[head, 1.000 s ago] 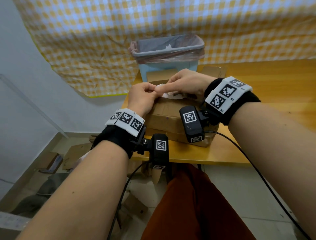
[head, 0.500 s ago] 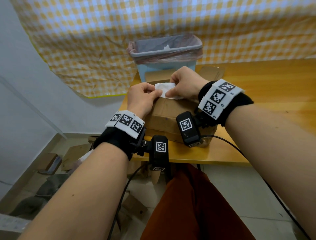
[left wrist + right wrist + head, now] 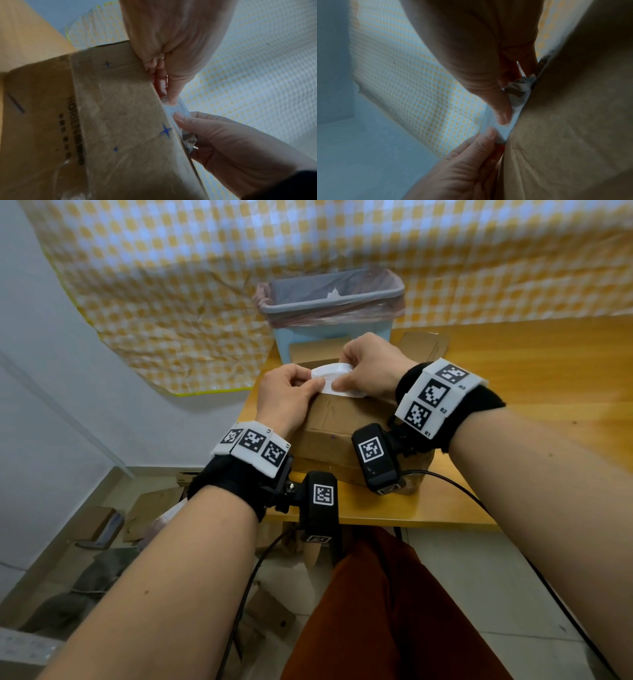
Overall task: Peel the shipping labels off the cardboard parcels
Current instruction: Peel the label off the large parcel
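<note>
Down low, near the person, brown cardboard scraps (image 3: 150, 508) lie on the grey tiled floor (image 3: 455, 583). The person's dark red trouser leg (image 3: 376, 611) fills the bottom middle. A black cable (image 3: 455, 491) runs off the right wrist.

The yellow wooden table (image 3: 548, 378) holds a brown cardboard parcel (image 3: 342, 426) near its front left corner. In the left wrist view the parcel has blue star marks (image 3: 165, 130) and dark letters on it.

Both hands sit on top of the parcel, close together. The left hand (image 3: 287, 398) pinches the left end of the white paper shipping label (image 3: 334, 374) with thumb and finger. The right hand (image 3: 371, 368) pinches the right part of the label, its grip curled round the paper. The label curls up off the box top in the middle. Its lower edge seems to touch the cardboard.

Just behind the parcel, a cardboard flap (image 3: 424, 344) sticks up. Behind that stands a light blue plastic bin (image 3: 329, 337) with a pink bag liner (image 3: 394, 302). One small white scrap (image 3: 334, 293) lies inside.

Farthest back hangs a yellow and white checked cloth (image 3: 342, 241) across a pale wall (image 3: 41, 371).
</note>
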